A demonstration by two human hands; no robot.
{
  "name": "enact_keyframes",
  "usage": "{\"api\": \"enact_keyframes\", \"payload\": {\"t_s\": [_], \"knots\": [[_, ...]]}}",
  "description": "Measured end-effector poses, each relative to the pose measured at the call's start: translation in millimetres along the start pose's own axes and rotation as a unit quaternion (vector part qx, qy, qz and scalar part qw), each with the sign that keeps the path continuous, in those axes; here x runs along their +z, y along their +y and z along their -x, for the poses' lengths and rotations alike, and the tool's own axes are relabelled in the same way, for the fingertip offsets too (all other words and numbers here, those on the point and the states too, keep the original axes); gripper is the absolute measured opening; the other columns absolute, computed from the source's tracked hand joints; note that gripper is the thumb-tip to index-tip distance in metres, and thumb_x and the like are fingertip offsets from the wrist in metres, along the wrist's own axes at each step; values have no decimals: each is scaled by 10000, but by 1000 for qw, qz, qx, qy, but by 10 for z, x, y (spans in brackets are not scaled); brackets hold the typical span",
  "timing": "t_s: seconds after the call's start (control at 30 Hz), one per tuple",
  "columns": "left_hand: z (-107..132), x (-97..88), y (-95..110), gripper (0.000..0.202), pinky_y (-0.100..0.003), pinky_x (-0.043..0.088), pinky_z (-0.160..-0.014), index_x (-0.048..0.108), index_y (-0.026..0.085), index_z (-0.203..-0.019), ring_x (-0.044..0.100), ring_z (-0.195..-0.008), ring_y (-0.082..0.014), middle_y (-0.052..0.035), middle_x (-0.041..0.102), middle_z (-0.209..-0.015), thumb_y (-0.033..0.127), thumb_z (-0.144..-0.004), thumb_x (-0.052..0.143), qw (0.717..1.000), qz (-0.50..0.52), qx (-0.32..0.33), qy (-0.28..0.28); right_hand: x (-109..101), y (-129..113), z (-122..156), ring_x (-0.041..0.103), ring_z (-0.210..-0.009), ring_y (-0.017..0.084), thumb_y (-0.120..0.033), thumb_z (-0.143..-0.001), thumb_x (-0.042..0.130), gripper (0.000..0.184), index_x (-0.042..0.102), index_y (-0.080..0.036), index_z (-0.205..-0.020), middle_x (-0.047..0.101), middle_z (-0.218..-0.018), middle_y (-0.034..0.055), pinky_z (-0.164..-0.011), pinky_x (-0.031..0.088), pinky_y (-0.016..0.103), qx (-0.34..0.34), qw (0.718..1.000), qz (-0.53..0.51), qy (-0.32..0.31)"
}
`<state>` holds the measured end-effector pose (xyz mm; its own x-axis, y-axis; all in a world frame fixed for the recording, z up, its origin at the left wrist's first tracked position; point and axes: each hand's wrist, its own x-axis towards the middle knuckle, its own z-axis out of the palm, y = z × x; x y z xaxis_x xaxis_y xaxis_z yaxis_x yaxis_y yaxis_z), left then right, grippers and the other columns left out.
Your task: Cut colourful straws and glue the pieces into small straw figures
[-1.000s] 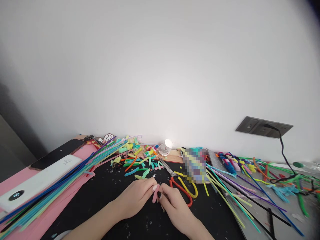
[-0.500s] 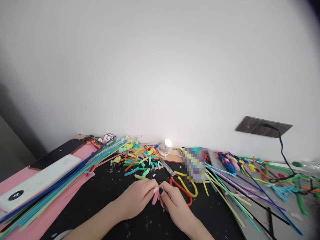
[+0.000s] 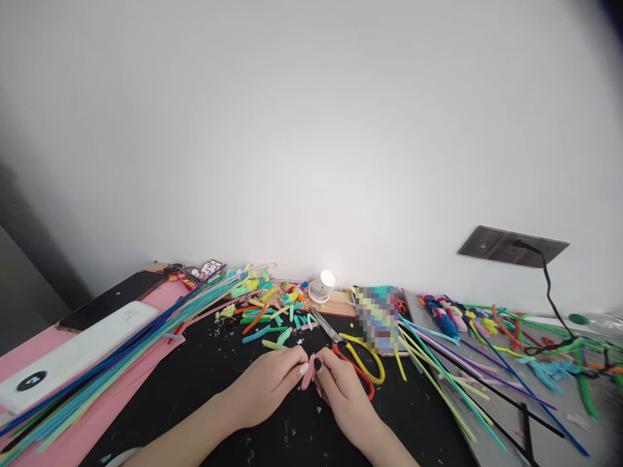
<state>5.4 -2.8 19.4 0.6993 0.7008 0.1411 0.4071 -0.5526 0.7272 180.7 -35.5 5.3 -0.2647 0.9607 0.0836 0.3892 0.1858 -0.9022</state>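
My left hand [image 3: 265, 386] and my right hand [image 3: 341, 389] meet over the black mat [image 3: 209, 383], fingertips pinched together on a short pink pipe-cleaner piece [image 3: 308, 374] that stands between them. Both hands are closed around it. Just behind my right hand lie scissors [image 3: 350, 353] with red and yellow handles. A scatter of short cut pipe-cleaner bits [image 3: 277, 311] in green, orange and yellow lies beyond my fingers.
A long bundle of coloured pipe cleaners [image 3: 121, 357] crosses pink paper [image 3: 97, 415] at left, beside a white power bank [image 3: 73, 353] and a dark phone [image 3: 111, 299]. More pipe cleaners [image 3: 457, 376] spread at right. A small white cup [image 3: 322, 287] stands by the wall; a cable hangs from a wall socket [image 3: 513, 246].
My two hands have shifted slightly away from me with the pink piece, my right thumb moving up over its top. Nothing else on the table has moved.
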Motion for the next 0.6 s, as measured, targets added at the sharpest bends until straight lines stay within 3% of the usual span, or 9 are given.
{"api": "enact_keyframes", "payload": {"t_s": [0.6], "knots": [[-3,60,-75,265,-242,389,-639,450,199,-758,535,-693,-146,21,551,-742,231,-941,261,999,-13,6,29,17,12,5,343,-534,91,-305,-936,323,264,420,-192,-717,376,-589,-52,-497,258,214,-6,999,13,-30]]}}
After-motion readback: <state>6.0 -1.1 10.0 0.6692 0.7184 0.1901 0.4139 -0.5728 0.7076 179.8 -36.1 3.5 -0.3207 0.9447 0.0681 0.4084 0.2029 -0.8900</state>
